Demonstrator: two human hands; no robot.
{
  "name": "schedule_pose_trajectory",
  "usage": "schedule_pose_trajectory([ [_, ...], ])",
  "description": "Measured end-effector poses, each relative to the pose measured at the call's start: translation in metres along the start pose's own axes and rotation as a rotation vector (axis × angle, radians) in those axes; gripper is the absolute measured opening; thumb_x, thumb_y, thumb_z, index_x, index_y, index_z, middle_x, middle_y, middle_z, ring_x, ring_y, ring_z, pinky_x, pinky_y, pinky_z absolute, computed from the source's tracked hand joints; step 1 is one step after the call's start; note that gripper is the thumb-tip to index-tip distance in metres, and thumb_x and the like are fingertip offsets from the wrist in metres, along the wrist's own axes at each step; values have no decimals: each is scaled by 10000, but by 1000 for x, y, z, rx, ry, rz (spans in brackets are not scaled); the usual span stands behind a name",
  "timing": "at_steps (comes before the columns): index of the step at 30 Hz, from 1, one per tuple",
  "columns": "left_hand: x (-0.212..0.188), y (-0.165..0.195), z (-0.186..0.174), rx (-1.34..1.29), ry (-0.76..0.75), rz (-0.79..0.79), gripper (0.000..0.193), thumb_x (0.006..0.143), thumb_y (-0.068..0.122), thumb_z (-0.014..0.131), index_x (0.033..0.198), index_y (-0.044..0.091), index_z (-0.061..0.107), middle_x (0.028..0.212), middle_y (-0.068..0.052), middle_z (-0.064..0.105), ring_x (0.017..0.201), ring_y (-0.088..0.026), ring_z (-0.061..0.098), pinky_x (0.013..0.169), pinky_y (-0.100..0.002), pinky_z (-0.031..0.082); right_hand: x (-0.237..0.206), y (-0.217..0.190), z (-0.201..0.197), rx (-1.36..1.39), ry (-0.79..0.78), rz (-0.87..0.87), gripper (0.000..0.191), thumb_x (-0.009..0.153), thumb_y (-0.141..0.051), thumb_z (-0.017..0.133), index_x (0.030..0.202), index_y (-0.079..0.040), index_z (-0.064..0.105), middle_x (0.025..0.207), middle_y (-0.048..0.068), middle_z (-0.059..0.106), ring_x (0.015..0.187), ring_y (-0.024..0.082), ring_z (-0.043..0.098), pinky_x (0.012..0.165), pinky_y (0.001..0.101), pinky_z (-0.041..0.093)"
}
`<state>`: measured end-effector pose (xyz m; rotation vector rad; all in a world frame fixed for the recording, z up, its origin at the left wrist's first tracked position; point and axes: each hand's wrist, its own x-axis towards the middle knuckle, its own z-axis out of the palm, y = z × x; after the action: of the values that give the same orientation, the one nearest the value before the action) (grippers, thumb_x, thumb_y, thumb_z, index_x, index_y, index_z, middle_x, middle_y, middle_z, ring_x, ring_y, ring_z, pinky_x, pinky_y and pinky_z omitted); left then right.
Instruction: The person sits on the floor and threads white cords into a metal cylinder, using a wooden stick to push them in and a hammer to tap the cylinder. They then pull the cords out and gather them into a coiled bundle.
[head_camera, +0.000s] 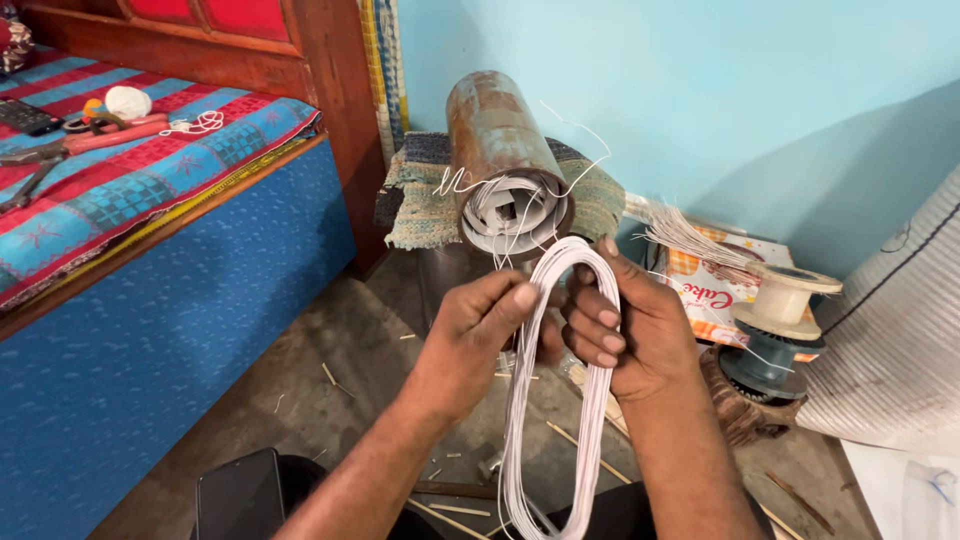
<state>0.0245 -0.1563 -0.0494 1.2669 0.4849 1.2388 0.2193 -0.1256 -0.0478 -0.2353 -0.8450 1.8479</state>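
Head view: a long loop of white wire (590, 400) held up in front of the chest, between both hands. Left hand (470, 335) on the near side of the loop, thumb and forefinger pinched narrow against the left strands just below the top bend. Right hand (625, 330) closed around the right strands, fingers (600, 340) curled inward and holding the bundle against the palm, thumb up along the outside of the bend. Top of the loop arched just above both hands; the rest hanging straight down between the forearms and running out of the bottom edge.

Just behind the hands, a rusty metal cylinder (495, 140) lying on its side on a folded woven cloth (420, 215), open end toward the camera, stuffed with rolled grey sheet and loose wire ends. To the right, an empty cream spool (785, 295) stacked on a dark motor part, with a fan of thin white strands beside it. Bare concrete floor (330, 400) below, scattered with short sticks and wire offcuts. On the left, a bed (150, 320) with a blue base and striped red-and-blue cover, pliers (60, 150) and a white ball lying on it. Pale blue wall (700, 90) behind. A dark phone (238, 495) near the bottom edge.
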Motion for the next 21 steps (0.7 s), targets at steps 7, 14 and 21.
schedule_pose_trajectory([
  [7,-1,3,0,-373,-105,-111,316,1011,311,604,1020,6,686,672,-92,694,505,-169,662,453,-287,543,-4,6,9,7,-75,1,441,1089,-379,519,935,19,632,538,-10,494,362,86,421,326,222,337],
  [14,13,16,3,154,197,-2,371,1039,359,620,929,10,675,672,-7,620,525,-80,549,461,-217,451,0,18,21,-322,184,-63,305,998,-297,660,833,-41,636,499,2,496,328,101,436,300,248,328],
  [21,9,13,13,-142,386,-182,365,985,373,625,897,22,669,579,-18,593,381,-92,489,345,-256,409,3,30,14,-137,66,39,333,1026,-323,623,840,-48,644,511,19,525,325,104,448,291,251,335],
])
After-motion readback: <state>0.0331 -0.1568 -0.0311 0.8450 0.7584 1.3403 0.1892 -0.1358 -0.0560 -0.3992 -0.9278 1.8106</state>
